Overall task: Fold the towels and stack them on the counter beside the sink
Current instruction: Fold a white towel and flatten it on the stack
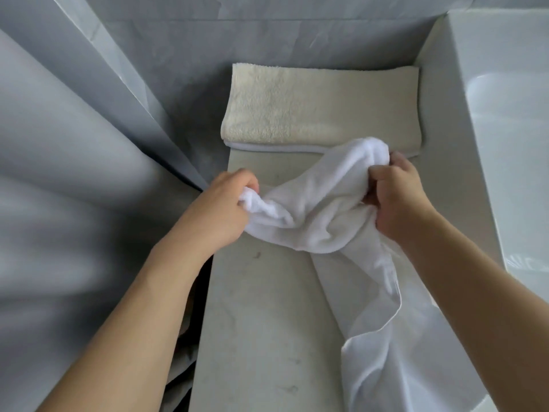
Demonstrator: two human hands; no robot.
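Above the counter [261,322], both hands [228,200] [398,200] clenched on a bunched white towel [312,215], cream towel [312,108] seemingly folded behind

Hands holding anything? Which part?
Both grip the crumpled white terry towel: left hand bunches one end, right hand the upper bunch; the rest trails down.

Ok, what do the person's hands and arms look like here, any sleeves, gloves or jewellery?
Both arms are bare to the frame's edge: no sleeves show. The left hand and right hand wear no gloves. No rings, watch or bracelets are visible on the fingers or wrists that show. No markings or straps either.
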